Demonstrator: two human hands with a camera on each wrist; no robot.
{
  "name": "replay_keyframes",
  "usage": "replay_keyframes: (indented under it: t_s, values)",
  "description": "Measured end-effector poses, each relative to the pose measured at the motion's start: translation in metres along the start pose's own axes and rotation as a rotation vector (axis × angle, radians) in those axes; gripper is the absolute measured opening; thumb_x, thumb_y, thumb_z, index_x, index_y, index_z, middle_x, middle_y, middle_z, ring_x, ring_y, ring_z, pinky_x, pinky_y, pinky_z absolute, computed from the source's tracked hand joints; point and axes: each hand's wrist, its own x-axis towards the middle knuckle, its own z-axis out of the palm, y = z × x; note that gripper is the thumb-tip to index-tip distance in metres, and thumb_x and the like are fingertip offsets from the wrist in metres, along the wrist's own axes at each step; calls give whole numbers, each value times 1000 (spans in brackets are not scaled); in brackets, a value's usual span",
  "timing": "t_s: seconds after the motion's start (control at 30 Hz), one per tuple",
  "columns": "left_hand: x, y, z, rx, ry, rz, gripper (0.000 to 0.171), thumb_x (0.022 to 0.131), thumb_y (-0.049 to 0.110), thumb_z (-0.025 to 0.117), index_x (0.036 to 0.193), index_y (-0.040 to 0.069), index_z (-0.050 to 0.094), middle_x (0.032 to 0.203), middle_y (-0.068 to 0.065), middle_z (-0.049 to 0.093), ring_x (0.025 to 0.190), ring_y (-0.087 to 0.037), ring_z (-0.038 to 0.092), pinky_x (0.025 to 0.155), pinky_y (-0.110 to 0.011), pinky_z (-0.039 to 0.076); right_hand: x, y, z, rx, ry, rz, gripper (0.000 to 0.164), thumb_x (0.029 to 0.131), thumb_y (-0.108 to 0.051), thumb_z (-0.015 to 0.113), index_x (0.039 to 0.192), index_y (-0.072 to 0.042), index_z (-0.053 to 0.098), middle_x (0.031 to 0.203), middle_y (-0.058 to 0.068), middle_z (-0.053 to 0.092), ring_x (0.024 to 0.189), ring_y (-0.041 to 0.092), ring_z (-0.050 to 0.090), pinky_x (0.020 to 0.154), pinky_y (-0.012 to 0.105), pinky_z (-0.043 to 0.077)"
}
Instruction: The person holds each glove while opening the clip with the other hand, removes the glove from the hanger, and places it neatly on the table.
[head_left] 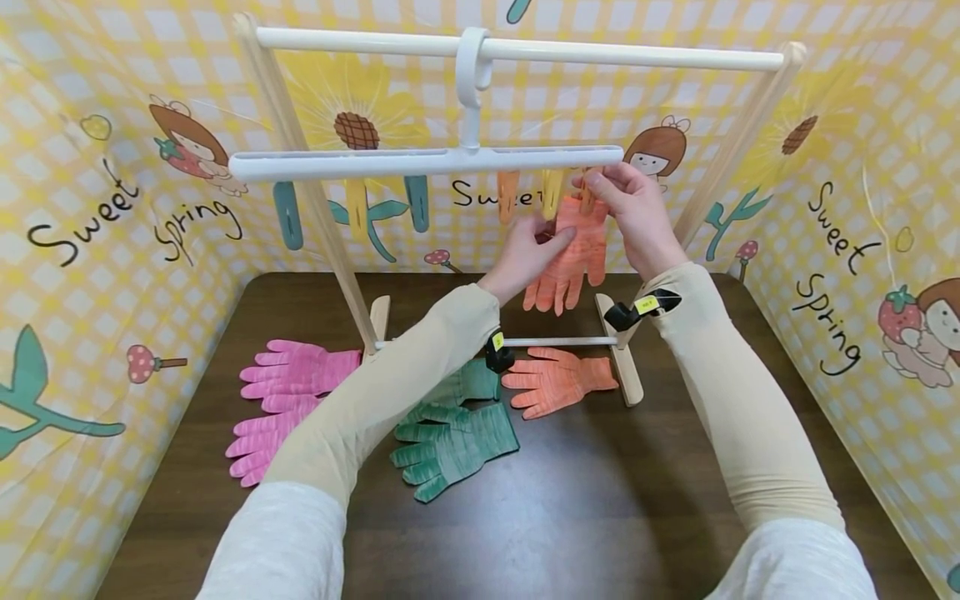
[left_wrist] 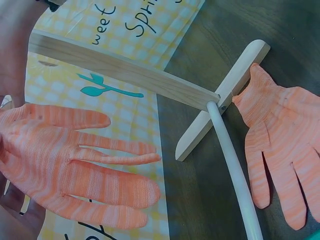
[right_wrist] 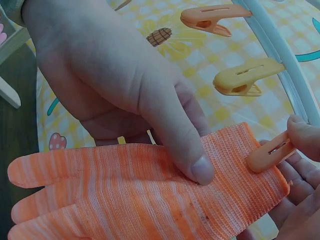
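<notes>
An orange glove (head_left: 573, 262) hangs fingers-down below the right end of the white hanger (head_left: 360, 163). My left hand (head_left: 527, 254) grips it, the thumb lying across the glove just below its cuff in the right wrist view. My right hand (head_left: 637, 212) pinches an orange clothespin (right_wrist: 270, 156), whose nose overlaps the cuff edge. Beside it on the hanger are a yellow clothespin (right_wrist: 245, 77) and another orange clothespin (right_wrist: 214, 19). In the left wrist view the held glove (left_wrist: 80, 165) spreads its fingers, hiding part of my left hand.
A wooden stand's white top rod (head_left: 645, 54) carries the hanger. Blue clothespins (head_left: 287, 215) and a yellow one hang at its left. On the brown table (head_left: 600, 517) lie pink gloves (head_left: 300, 367), green gloves (head_left: 457, 446) and another orange glove (head_left: 558, 382). Patterned cloth surrounds the table.
</notes>
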Motion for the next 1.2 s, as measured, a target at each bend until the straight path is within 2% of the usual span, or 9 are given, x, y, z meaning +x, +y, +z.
replay_keyframes:
  t_s: [0.2,0.43,0.73,0.93,1.03,1.2]
  values:
    - [-4,-2,-1,-11,-2,6,21,104,16,64,105,-4,69,97,-16,73,81,-18,63,73,-25,49,-1,1,0,-2,-5,2,12,103,-19,67,109,-8,70,99,-5,78,108,13,65,89,27,43]
    - [-7,-4,-3,-43,0,-3,21,104,15,64,110,-5,69,102,-18,73,87,-19,64,78,-24,49,-1,3,1,16,-7,4,13,103,-16,67,111,-6,71,100,-2,78,99,12,70,92,27,46]
    - [-19,-15,-7,-62,-15,5,18,105,15,64,112,-1,68,103,-13,71,90,-20,63,81,-27,50,-3,1,0,20,-12,-12,12,104,-18,66,106,-7,69,102,-1,77,107,19,71,100,31,46]
    - [-28,-21,-9,-41,-7,-10,19,105,18,64,110,1,68,101,-11,71,89,-20,61,81,-29,49,-4,4,0,31,-15,-24,14,103,-19,67,109,-8,73,103,2,76,112,24,69,96,28,48]
    - [-32,-22,-10,-27,-5,-17,18,105,20,64,108,3,69,99,-9,70,88,-20,61,81,-28,49,-4,4,0,24,-11,-28,15,103,-22,67,108,-10,74,99,2,76,109,23,69,94,29,46]
    - [-44,-20,-11,15,-14,-2,17,106,21,63,105,5,68,94,-8,66,80,-22,59,75,-30,48,-5,3,-1,32,-4,-11,18,104,-23,67,110,-8,74,100,3,76,99,17,71,89,31,45]
